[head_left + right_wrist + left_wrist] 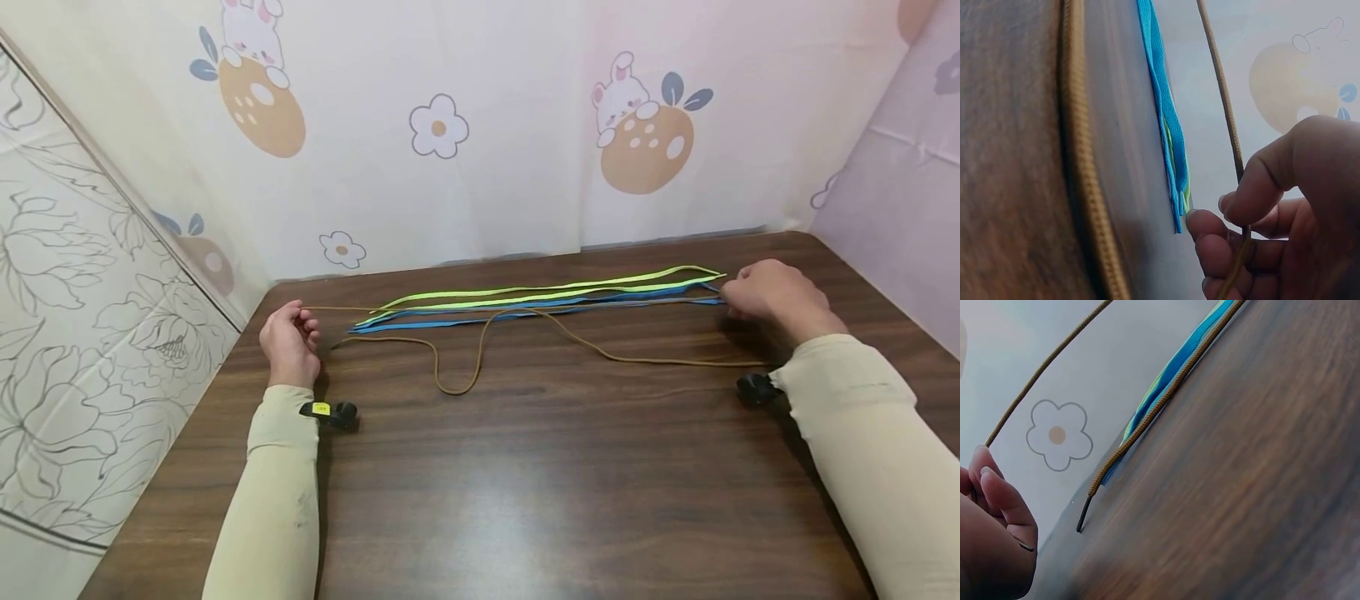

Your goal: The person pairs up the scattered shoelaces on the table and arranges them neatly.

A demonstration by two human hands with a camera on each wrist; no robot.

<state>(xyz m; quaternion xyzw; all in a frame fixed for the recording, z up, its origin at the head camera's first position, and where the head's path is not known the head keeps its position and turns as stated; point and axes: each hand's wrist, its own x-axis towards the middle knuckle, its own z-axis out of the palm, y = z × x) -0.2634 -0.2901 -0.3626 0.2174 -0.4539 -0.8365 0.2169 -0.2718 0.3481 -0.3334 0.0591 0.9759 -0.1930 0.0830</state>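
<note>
My left hand (pixel 291 343) pinches a brown round shoelace (pixel 337 308) between thumb and fingers, at the left of the table. The lace runs raised across to my right hand (pixel 776 296), whose thumb and forefinger pinch it in the right wrist view; a stretch of cord hangs past those fingers. Another brown strand (pixel 525 312) winds loosely over the tabletop, and its dark tip (pixel 1083 515) shows in the left wrist view. Behind, a flat blue shoelace (pixel 420 325) and a flat yellow-green shoelace (pixel 450 294) lie side by side, doubled lengthwise.
The dark wood-grain table (pixel 487 467) meets a patterned cloth wall (pixel 510 183) at its back edge. Side panels (pixel 82 317) stand close at left and right. Black wrist cameras (pixel 341 415) hang from both sleeves.
</note>
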